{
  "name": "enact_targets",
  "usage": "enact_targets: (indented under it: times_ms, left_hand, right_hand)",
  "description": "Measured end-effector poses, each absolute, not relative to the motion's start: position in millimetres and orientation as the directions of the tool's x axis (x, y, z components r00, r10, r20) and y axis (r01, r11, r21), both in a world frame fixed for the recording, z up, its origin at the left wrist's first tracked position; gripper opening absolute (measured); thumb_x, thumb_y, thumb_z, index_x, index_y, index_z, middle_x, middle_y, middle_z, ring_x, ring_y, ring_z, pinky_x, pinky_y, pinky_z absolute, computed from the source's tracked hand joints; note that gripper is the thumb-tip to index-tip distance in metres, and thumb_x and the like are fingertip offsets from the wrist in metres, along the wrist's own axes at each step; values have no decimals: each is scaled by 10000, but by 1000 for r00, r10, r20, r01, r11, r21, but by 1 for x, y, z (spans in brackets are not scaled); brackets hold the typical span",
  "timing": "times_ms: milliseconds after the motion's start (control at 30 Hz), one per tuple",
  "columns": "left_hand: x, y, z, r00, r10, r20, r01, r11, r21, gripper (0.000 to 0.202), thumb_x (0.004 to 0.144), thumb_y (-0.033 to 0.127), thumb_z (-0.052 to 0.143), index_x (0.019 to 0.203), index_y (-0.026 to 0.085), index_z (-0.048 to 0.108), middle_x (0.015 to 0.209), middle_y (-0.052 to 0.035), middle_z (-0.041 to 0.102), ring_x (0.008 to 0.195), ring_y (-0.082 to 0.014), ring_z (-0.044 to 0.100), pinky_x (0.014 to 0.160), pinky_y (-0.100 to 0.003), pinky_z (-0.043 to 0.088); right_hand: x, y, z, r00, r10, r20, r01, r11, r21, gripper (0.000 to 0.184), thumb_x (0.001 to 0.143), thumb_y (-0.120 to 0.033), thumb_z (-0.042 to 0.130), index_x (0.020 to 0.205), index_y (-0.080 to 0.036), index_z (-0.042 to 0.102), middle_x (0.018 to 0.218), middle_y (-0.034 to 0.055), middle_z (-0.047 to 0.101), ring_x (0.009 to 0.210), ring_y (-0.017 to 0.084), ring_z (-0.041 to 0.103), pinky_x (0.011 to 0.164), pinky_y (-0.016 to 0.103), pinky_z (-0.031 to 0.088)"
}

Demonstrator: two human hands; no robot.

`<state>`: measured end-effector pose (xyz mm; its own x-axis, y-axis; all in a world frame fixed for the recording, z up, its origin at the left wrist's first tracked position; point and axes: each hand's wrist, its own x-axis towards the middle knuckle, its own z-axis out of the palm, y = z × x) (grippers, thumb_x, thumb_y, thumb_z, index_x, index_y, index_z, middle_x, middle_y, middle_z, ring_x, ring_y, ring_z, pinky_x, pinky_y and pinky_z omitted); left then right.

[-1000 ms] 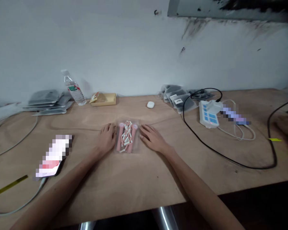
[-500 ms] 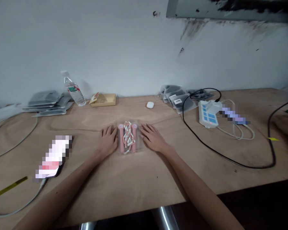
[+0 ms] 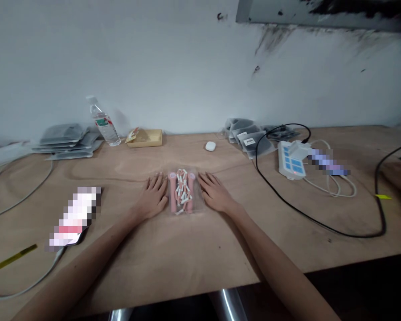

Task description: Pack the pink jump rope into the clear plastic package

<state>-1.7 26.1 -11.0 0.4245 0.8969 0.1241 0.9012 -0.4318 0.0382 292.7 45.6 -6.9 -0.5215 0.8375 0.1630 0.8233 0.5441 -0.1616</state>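
So the clear pouch (image 3: 199,208) is lying flat around the middle of the wooden table (image 3: 187,263), between the two hands. Inside are two pink handles (image 3: 173,196), one down each side, with a bunch of pink and white beads (image 3: 183,192) heaped between them. The left hand (image 3: 153,196) is open, palm down on the wood, fingers spread, right by the pouch's left edge. The right hand (image 3: 216,192) is open too, palm down at the right edge. Neither is gripping anything; can't really tell if any fingertips touch the plastic.

Over on the left there's a phone (image 3: 75,214) with a cable plugged in. Far left, a water bottle (image 3: 105,127) leans beside some stacked grey packets (image 3: 67,138), next to a shallow box (image 3: 147,141). Off to the right are a power strip (image 3: 285,162) and somebody else's hand (image 3: 399,174), mostly too dark to make out.
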Motion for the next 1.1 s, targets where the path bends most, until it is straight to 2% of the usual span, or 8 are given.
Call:
enact_targets:
  times_ms: [267, 467, 567, 833, 1000, 1100]
  left_hand:
    - [-2, 26, -12, 427, 896, 120, 900, -434, 41, 659, 945, 348, 380, 1551, 90, 342, 1653, -211, 225, 1541, -368, 169, 1217, -582, 170]
    - [-1, 26, -8, 431, 896, 104, 899, -436, 34, 653, 952, 341, 374, 1544, 66, 351, 1648, -229, 224, 1536, -381, 178, 1219, -580, 166]
    - [-1, 25, -8, 426, 899, 102, 901, -432, 34, 652, 954, 342, 373, 1544, 66, 348, 1646, -228, 234, 1536, -379, 182, 1220, -577, 163]
    - [-1, 26, -10, 431, 896, 107, 901, -434, -2, 652, 951, 329, 379, 1547, 68, 337, 1649, -222, 229, 1535, -377, 187, 1220, -571, 172]
    - [-2, 26, -10, 434, 896, 96, 900, -435, -10, 650, 962, 373, 402, 1540, 81, 353, 1645, -218, 246, 1530, -373, 210, 1223, -561, 178]
    - [-2, 26, -9, 431, 895, 113, 901, -434, -1, 652, 970, 390, 405, 1549, 96, 343, 1646, -213, 248, 1532, -369, 208, 1222, -565, 185]
  right_hand:
    - [294, 46, -4, -534, 831, 154, 813, 555, -176, 595, 956, -233, 414, 1540, -120, 415, 1607, 134, 388, 1504, 344, 299, 1222, 524, 277]
    - [295, 47, -5, -525, 835, 166, 808, 550, -212, 538, 1032, -304, 314, 1527, -133, 442, 1600, 123, 404, 1507, 333, 303, 1222, 527, 280]
    - [294, 47, -4, -519, 838, 166, 807, 545, -226, 535, 1036, -312, 316, 1523, -134, 449, 1594, 127, 413, 1508, 326, 304, 1223, 525, 282]
    - [294, 47, -5, -519, 838, 168, 820, 544, -179, 537, 1026, -279, 331, 1533, -130, 430, 1596, 121, 412, 1512, 308, 296, 1234, 505, 265]
    - [294, 47, -7, -488, 856, 172, 847, 512, -146, 542, 1020, -263, 329, 1540, -147, 425, 1615, 112, 380, 1538, 310, 225, 1231, 509, 270]
    - [294, 47, -7, -481, 862, 163, 852, 503, -147, 554, 1011, -249, 340, 1553, -155, 405, 1620, 111, 371, 1532, 315, 242, 1231, 506, 271]
